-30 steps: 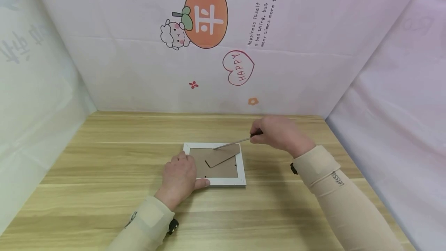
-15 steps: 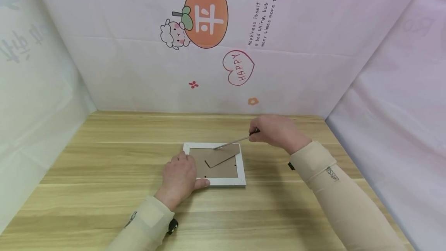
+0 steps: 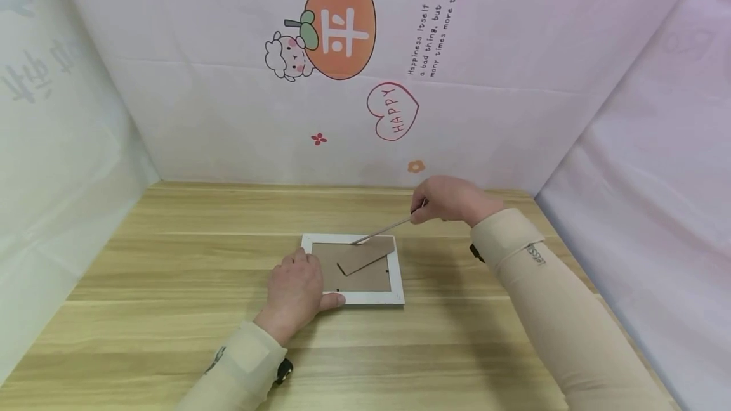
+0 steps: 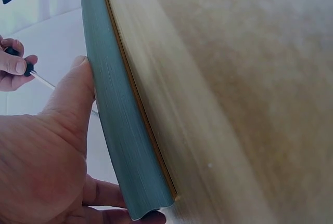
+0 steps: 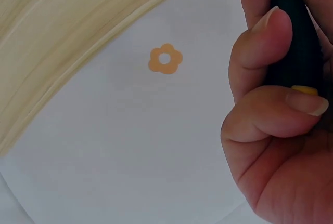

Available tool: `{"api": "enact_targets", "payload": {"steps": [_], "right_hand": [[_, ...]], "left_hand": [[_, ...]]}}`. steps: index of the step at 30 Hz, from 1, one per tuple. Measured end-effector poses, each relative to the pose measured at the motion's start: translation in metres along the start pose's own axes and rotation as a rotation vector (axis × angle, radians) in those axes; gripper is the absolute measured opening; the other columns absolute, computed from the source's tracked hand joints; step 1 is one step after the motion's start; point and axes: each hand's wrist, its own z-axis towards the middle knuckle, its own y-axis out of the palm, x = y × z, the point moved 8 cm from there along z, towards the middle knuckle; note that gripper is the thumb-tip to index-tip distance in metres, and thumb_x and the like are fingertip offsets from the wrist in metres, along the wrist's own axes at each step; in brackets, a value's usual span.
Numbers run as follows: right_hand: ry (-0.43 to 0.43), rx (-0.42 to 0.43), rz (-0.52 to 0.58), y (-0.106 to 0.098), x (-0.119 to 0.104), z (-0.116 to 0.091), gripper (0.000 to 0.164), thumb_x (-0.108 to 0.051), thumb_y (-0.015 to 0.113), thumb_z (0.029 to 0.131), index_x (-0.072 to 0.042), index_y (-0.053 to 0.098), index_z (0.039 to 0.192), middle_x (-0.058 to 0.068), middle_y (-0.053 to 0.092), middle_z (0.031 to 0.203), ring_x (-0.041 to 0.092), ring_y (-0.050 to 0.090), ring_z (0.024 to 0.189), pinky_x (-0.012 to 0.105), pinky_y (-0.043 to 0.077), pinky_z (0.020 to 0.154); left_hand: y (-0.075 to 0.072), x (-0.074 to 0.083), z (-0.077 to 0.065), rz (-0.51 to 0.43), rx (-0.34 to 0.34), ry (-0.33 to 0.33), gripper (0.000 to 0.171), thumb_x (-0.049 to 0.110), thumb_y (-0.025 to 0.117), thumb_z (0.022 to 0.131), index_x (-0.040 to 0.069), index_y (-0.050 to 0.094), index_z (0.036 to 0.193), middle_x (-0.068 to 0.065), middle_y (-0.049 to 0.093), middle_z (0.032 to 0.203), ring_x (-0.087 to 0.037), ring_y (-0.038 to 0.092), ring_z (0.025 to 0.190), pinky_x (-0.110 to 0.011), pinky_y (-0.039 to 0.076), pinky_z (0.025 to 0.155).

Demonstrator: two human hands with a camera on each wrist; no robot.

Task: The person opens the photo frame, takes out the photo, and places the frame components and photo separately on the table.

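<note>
1. The white picture frame [image 3: 374,298] lies back side up on the bench [image 3: 171,284]; its rim holds a brown backing board [image 3: 368,280].
2. A stand flap [image 3: 368,255] slants across the board to the frame's far right corner.
3. The left hand [image 3: 297,284] has its grip clasped on the frame's left side, thumb against the near edge.
4. The screwdriver [image 3: 384,231] slopes down to the frame's far inner edge; tip contact cannot be told.
5. The right hand [image 3: 451,200], beyond the frame's far right corner, has its grip wrapped round the screwdriver's handle [image 5: 294,42].

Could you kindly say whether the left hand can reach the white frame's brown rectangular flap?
Probably yes; nothing visible blocks the left hand, holding the white rectangular frame, from the brown rectangular flap.
</note>
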Motion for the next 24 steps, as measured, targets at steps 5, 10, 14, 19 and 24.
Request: {"api": "enact_targets", "payload": {"steps": [5, 10, 14, 19, 24], "right_hand": [[0.003, -0.034, 0.036, -0.004, 0.006, 0.006, 0.012, -0.027, 0.076, 0.096, -0.017, 0.079, 0.103, -0.001, 0.073, 0.094, 0.021, 0.066, 0.075, 0.032, 0.054, 0.069], [-0.01, -0.042, 0.055, -0.006, 0.009, 0.01, 0.01, -0.025, 0.076, 0.096, -0.016, 0.079, 0.101, -0.001, 0.072, 0.092, 0.018, 0.06, 0.069, 0.031, 0.051, 0.067], [-0.007, -0.043, 0.076, -0.006, 0.01, 0.012, 0.009, -0.024, 0.076, 0.097, -0.016, 0.078, 0.099, -0.002, 0.07, 0.09, 0.015, 0.055, 0.065, 0.029, 0.05, 0.065], [-0.005, -0.033, 0.093, -0.002, 0.012, 0.009, 0.01, -0.025, 0.076, 0.097, -0.016, 0.078, 0.101, -0.002, 0.07, 0.092, 0.017, 0.059, 0.071, 0.029, 0.052, 0.066], [-0.032, 0.014, 0.108, 0.005, 0.013, 0.0, 0.011, -0.025, 0.076, 0.097, -0.016, 0.077, 0.104, -0.003, 0.072, 0.096, 0.016, 0.064, 0.078, 0.03, 0.056, 0.07]], "left_hand": [[-0.001, 0.001, 0.0, 0.002, 0.019, 0.003, 0.082, 0.074, 0.084, 0.066, -0.001, 0.059, 0.087, -0.01, 0.051, 0.082, -0.026, 0.051, 0.07, -0.038, 0.049, 0.059], [0.0, 0.001, 0.0, 0.009, 0.023, 0.007, 0.084, 0.076, 0.083, 0.066, -0.002, 0.06, 0.089, -0.01, 0.05, 0.082, -0.026, 0.051, 0.069, -0.037, 0.049, 0.058], [0.0, 0.001, 0.001, 0.015, 0.015, 0.007, 0.085, 0.077, 0.082, 0.067, -0.002, 0.06, 0.089, -0.01, 0.05, 0.082, -0.026, 0.05, 0.069, -0.037, 0.048, 0.058], [0.0, 0.001, 0.0, 0.015, 0.01, 0.005, 0.084, 0.077, 0.081, 0.068, -0.001, 0.058, 0.087, -0.01, 0.049, 0.081, -0.025, 0.049, 0.069, -0.037, 0.047, 0.057], [0.001, 0.0, 0.0, 0.015, 0.008, -0.001, 0.082, 0.076, 0.082, 0.068, -0.001, 0.058, 0.087, -0.009, 0.049, 0.082, -0.025, 0.05, 0.069, -0.037, 0.048, 0.058]]}}
